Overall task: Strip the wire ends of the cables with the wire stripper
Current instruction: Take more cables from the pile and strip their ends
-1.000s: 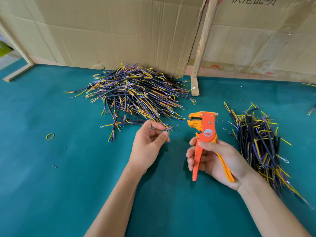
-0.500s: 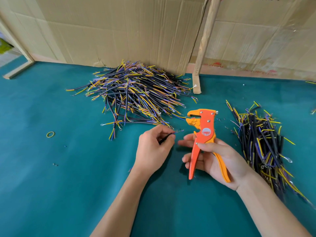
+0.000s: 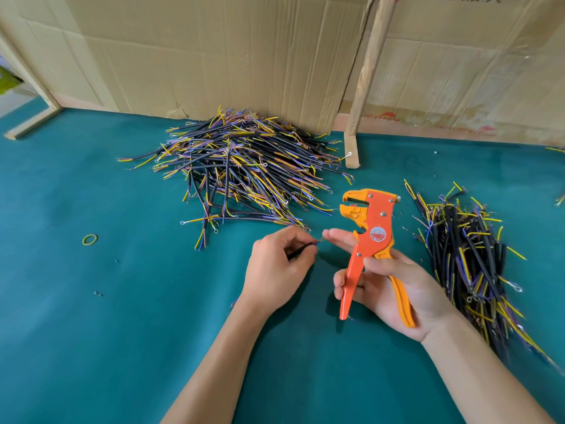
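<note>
Gripping wire stripper, right hand

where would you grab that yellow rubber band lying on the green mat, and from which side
Pinch the yellow rubber band across one arc of its loop, coming straight down from above. It lies flat on the green mat, alone and apart from the cable pile, so no edge sticks up for a side approach; a fingertip likely has to press and lift one arc first.
</note>
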`<state>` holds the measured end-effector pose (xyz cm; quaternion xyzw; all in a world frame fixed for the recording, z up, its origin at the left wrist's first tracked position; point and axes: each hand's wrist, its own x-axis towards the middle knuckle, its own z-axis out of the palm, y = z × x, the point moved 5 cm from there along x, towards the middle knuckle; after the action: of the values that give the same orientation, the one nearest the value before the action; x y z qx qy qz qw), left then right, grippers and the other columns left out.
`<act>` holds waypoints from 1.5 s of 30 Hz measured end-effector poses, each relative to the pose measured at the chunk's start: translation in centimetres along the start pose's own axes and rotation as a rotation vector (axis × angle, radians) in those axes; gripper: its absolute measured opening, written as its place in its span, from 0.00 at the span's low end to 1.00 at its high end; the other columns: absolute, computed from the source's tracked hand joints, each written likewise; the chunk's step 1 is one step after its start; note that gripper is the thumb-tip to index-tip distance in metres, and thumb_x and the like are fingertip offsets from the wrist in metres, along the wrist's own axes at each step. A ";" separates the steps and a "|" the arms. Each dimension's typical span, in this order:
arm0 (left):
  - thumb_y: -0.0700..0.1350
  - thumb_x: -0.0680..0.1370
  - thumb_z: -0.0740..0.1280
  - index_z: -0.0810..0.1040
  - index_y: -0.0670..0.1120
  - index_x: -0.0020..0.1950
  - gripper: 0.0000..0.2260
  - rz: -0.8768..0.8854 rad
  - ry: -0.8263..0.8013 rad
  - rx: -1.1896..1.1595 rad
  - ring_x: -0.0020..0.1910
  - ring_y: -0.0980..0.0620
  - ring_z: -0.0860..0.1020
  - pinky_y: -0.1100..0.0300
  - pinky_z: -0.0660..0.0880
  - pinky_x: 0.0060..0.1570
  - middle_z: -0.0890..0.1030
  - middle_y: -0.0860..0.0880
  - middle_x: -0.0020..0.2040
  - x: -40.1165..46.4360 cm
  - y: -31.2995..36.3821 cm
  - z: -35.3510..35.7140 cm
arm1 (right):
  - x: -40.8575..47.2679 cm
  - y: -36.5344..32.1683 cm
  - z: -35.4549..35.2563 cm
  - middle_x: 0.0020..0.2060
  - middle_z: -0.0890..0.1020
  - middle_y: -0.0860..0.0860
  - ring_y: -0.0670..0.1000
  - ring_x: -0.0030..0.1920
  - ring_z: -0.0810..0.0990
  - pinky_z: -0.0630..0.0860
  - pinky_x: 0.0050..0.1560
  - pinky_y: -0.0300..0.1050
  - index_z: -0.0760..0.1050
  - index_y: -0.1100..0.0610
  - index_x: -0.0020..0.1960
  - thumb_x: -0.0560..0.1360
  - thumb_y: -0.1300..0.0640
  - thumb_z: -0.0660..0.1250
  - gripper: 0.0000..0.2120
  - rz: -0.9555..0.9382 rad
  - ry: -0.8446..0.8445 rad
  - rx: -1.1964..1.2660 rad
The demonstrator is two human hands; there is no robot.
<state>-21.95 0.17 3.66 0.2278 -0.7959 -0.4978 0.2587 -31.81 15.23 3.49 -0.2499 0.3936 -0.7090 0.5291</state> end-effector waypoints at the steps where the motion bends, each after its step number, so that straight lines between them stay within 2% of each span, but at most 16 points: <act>1: 0.42 0.75 0.71 0.82 0.49 0.44 0.03 -0.003 0.006 0.002 0.39 0.49 0.83 0.49 0.79 0.46 0.84 0.53 0.36 0.0 -0.1 0.0 | 0.0 0.0 0.0 0.76 0.70 0.56 0.60 0.47 0.81 0.79 0.51 0.57 0.70 0.65 0.74 0.73 0.56 0.75 0.33 -0.001 -0.005 0.010; 6: 0.39 0.76 0.71 0.82 0.49 0.43 0.05 -0.025 0.051 -0.037 0.38 0.50 0.82 0.51 0.80 0.46 0.84 0.53 0.35 0.4 -0.4 -0.2 | -0.1 0.2 0.4 0.75 0.71 0.58 0.60 0.47 0.81 0.79 0.52 0.56 0.70 0.63 0.75 0.72 0.54 0.76 0.35 -0.001 -0.024 0.020; 13: 0.39 0.78 0.71 0.82 0.49 0.45 0.05 -0.077 0.073 -0.169 0.37 0.52 0.83 0.55 0.79 0.46 0.85 0.51 0.35 0.6 -0.9 -0.7 | -0.2 -0.3 0.0 0.73 0.74 0.59 0.61 0.45 0.82 0.80 0.50 0.56 0.71 0.63 0.74 0.70 0.53 0.77 0.36 0.036 0.065 -0.007; 17: 0.40 0.78 0.72 0.82 0.49 0.45 0.04 -0.090 0.072 -0.299 0.36 0.54 0.80 0.64 0.75 0.41 0.84 0.51 0.34 0.5 -1.1 -1.0 | -0.4 -0.2 -0.4 0.65 0.79 0.67 0.64 0.44 0.83 0.81 0.47 0.58 0.77 0.63 0.68 0.69 0.53 0.76 0.30 0.152 0.153 -0.034; 20: 0.39 0.79 0.71 0.82 0.45 0.47 0.02 -0.095 0.058 -0.391 0.33 0.57 0.79 0.69 0.72 0.37 0.83 0.51 0.35 0.5 -1.2 -1.1 | -0.5 0.0 0.0 0.56 0.81 0.71 0.66 0.44 0.83 0.81 0.46 0.59 0.78 0.65 0.66 0.66 0.52 0.80 0.33 0.242 0.115 -0.081; 22: 0.38 0.79 0.71 0.83 0.44 0.48 0.02 -0.099 0.037 -0.430 0.31 0.59 0.77 0.72 0.70 0.34 0.83 0.50 0.35 0.5 -1.3 -1.1 | -0.5 0.1 0.4 0.54 0.81 0.71 0.67 0.45 0.83 0.81 0.46 0.59 0.77 0.65 0.66 0.67 0.55 0.80 0.31 0.277 0.071 -0.101; 28: 0.42 0.77 0.72 0.84 0.48 0.47 0.02 -0.091 0.015 -0.439 0.36 0.55 0.80 0.68 0.72 0.39 0.84 0.50 0.37 0.5 -1.3 -1.0 | -0.6 0.0 0.6 0.49 0.80 0.68 0.67 0.45 0.81 0.80 0.47 0.60 0.75 0.66 0.67 0.70 0.61 0.76 0.27 0.259 -0.006 -0.151; 33: 0.44 0.76 0.72 0.84 0.51 0.46 0.02 -0.083 -0.006 -0.407 0.37 0.53 0.79 0.63 0.75 0.43 0.84 0.49 0.36 0.5 -1.2 -0.9 | -0.6 0.0 0.7 0.44 0.78 0.64 0.65 0.41 0.80 0.79 0.45 0.59 0.76 0.66 0.65 0.72 0.63 0.73 0.22 0.248 -0.008 -0.181; 37: 0.40 0.78 0.72 0.84 0.49 0.46 0.05 -0.081 -0.004 -0.396 0.37 0.53 0.79 0.65 0.75 0.43 0.84 0.49 0.36 0.5 -1.3 -1.0 | -0.5 0.1 0.8 0.41 0.77 0.62 0.63 0.38 0.79 0.79 0.42 0.58 0.77 0.66 0.63 0.73 0.61 0.73 0.20 0.249 0.021 -0.185; 45: 0.39 0.79 0.72 0.84 0.47 0.47 0.04 -0.081 -0.004 -0.376 0.37 0.53 0.79 0.65 0.75 0.43 0.84 0.49 0.36 0.4 -1.2 -1.0 | -0.2 0.3 1.2 0.33 0.73 0.58 0.57 0.28 0.73 0.74 0.32 0.51 0.81 0.63 0.55 0.74 0.55 0.74 0.14 0.250 0.095 -0.167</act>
<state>-21.50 -1.28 3.01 0.2066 -0.6795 -0.6481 0.2749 -30.70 15.08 3.96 -0.2078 0.5038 -0.6135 0.5715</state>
